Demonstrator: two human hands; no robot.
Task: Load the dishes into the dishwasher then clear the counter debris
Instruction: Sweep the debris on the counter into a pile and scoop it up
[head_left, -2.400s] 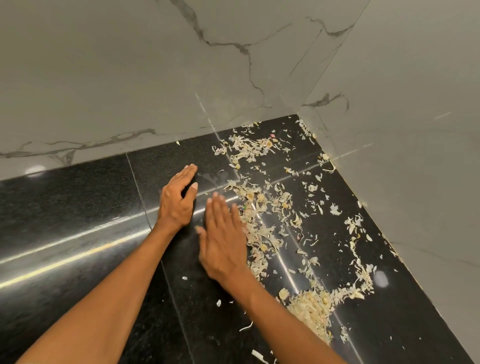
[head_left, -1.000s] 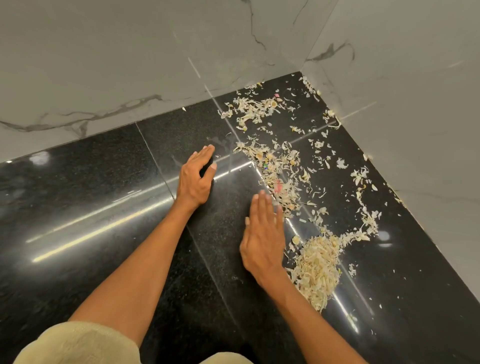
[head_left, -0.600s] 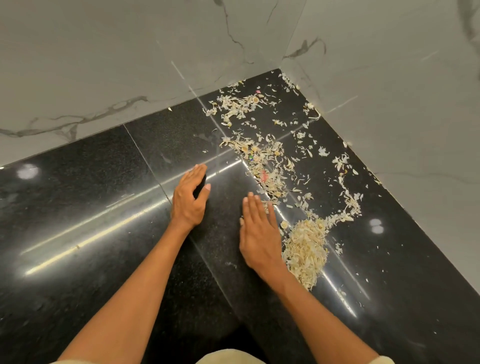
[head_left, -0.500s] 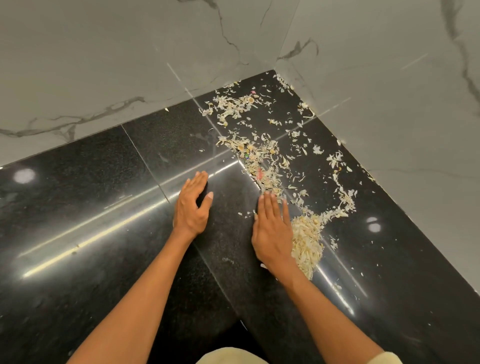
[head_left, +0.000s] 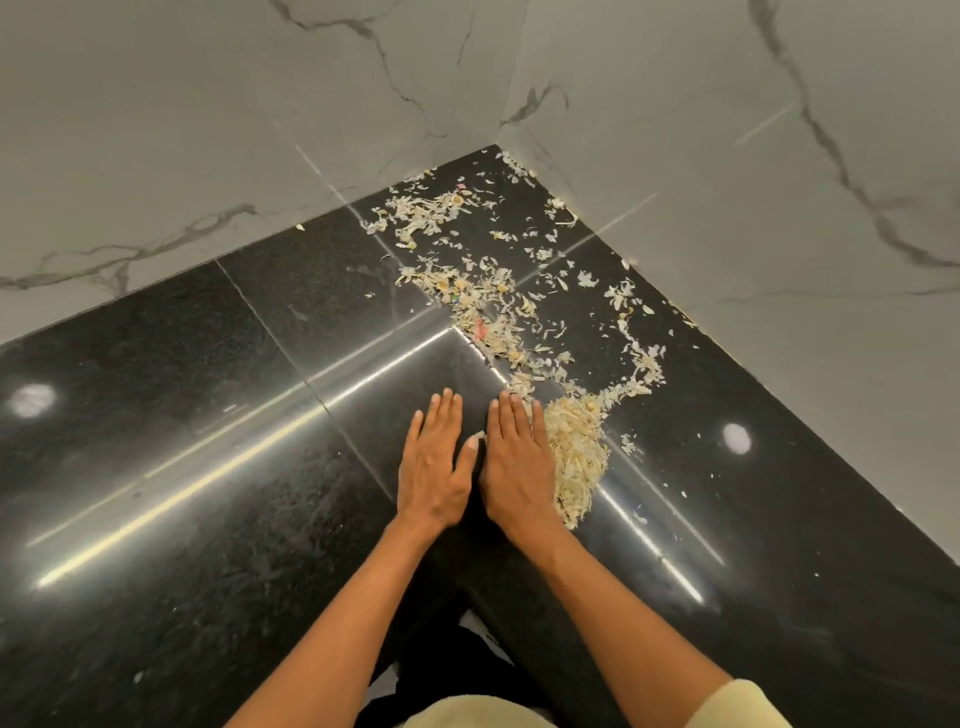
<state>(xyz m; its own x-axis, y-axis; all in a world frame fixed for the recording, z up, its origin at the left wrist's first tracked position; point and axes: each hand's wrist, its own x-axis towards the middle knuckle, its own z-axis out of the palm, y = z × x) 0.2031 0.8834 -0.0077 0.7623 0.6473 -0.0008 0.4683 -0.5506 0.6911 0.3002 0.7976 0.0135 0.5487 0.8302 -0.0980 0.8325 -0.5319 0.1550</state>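
Pale dry peel scraps lie over the corner of a glossy black counter (head_left: 171, 426). A dense heap of scraps (head_left: 574, 447) sits just right of my right hand (head_left: 517, 462). A looser trail of scraps (head_left: 483, 312) runs from the heap back toward the wall corner, with a thin curved line of scraps (head_left: 636, 348) to the right. My right hand lies flat on the counter, fingers straight, its outer edge against the heap. My left hand (head_left: 434, 465) lies flat beside it, thumb nearly touching the right hand. Neither hand holds anything.
Grey marble walls (head_left: 260, 130) close the counter at the back and on the right (head_left: 779, 234), meeting at a corner behind the scraps. The counter's inner front edge (head_left: 467, 587) lies just below my wrists. No dishes or dishwasher are in view.
My right hand has swept scraps toward me into a denser heap. My left hand has slid right and closer, now beside the right hand.
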